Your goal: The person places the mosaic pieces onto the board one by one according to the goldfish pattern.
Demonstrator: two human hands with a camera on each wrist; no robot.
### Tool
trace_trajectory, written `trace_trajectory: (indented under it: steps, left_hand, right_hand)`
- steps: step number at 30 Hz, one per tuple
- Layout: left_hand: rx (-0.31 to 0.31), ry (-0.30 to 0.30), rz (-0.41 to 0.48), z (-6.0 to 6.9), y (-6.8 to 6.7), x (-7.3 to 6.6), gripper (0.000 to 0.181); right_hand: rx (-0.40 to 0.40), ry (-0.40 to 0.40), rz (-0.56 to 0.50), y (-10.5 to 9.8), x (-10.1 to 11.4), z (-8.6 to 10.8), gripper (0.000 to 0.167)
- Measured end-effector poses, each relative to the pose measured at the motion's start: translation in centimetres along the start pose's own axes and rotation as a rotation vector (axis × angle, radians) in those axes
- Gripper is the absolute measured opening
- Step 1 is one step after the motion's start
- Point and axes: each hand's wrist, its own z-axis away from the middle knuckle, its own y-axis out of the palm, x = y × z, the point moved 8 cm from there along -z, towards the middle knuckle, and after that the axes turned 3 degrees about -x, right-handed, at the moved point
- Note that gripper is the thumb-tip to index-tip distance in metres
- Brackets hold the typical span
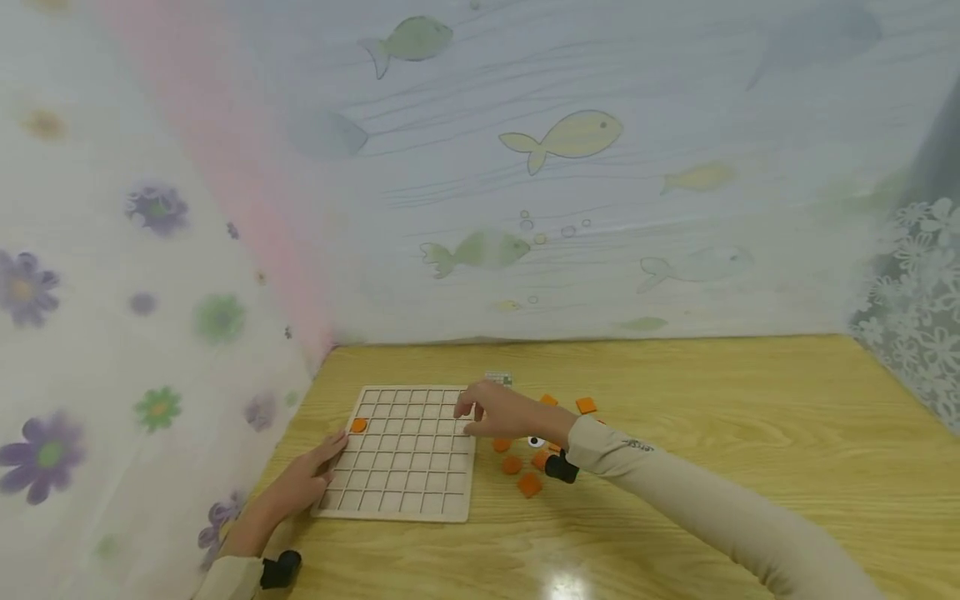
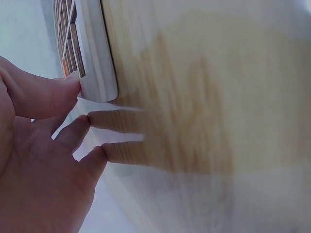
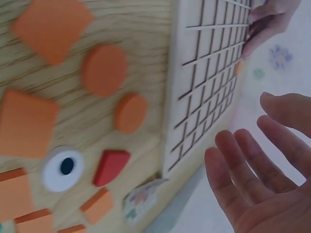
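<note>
A pale square-grid board (image 1: 405,460) lies on the table with one orange disc (image 1: 359,425) near its left edge. My left hand (image 1: 298,481) touches the board's left side; in the left wrist view its thumb (image 2: 51,97) meets the rim and other fingertips rest on the tabletop. Over the board's right edge hovers my right hand (image 1: 506,410), fingers bent loosely, holding nothing in the right wrist view. Loose orange pieces lie right of the board, among them discs (image 3: 104,70) and squares (image 3: 52,29), with a red piece (image 3: 112,167) and a white eye piece (image 3: 63,168).
A small printed card (image 3: 142,196) lies by the board's far right corner. The wood-grain table (image 1: 712,433) meets a fish-patterned cloth (image 1: 570,250) at the back and a flowered cloth (image 1: 150,333) at the left. My right forearm covers some of the pieces.
</note>
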Motion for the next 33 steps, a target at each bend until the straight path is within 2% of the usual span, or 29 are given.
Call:
trace_trajectory:
  steps: [5, 13, 16, 23, 31, 33]
  left_hand:
    - [-0.001, -0.032, 0.022, 0.3, 0.1, 0.2, 0.062]
    - [-0.026, -0.009, -0.016, 0.3, -0.3, -0.4, 0.06]
    - [-0.035, -0.001, -0.033, 0.2, -0.6, -0.4, 0.059]
    - [-0.031, -0.006, -0.037, 0.0, -0.6, 0.1, 0.059]
    - [-0.029, -0.024, -0.026, 0.2, -0.3, -0.2, 0.06]
    - [-0.028, -0.022, -0.023, 0.1, -0.1, -0.4, 0.06]
  right_hand:
    - [-0.008, 0.008, -0.022, 0.0, -1.4, 1.8, 0.02]
    - [-0.048, 0.009, -0.057, -0.5, -3.3, 4.3, 0.017]
    - [-0.055, 0.033, -0.067, -0.5, -3.7, 4.8, 0.017]
    - [-0.087, 0.053, -0.113, 0.0, -4.0, 5.3, 0.017]
    - [-0.1, 0.122, -0.152, 1.9, -5.1, 4.7, 0.023]
    - [-0.119, 0.116, -0.14, 2.2, -5.2, 4.6, 0.022]
